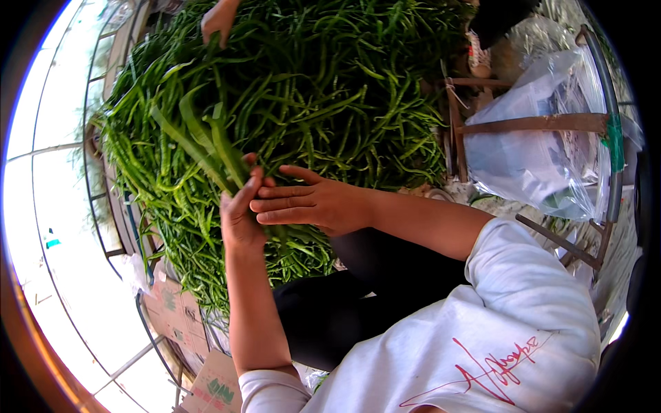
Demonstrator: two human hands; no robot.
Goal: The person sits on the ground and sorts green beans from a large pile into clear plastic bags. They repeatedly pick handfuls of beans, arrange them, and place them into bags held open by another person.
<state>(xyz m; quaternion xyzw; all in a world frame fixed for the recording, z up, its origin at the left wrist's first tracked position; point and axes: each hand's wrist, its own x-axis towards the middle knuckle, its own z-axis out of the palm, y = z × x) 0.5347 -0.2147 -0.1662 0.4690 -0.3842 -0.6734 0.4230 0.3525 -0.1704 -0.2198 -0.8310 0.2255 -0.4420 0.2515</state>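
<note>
A large heap of long, thin green peppers [344, 89] fills the middle of the head view. My left hand [237, 213] is closed round a few broader, flat, pale-green pieces [200, 141], which stick up and leftward above my fist; I cannot tell whether they are pods or leaves. My right hand [303, 203] lies flat beside it, fingers stretched out and reaching to the left hand's fingers, over the near part of the heap.
Another person's hand [217, 24] reaches into the heap from the top; a shoe [479, 62] shows at top right. Right stands a metal frame [537, 124] with clear plastic sheeting [523, 172]. Cardboard boxes [175, 310] lie at lower left beside a bright gridded surface.
</note>
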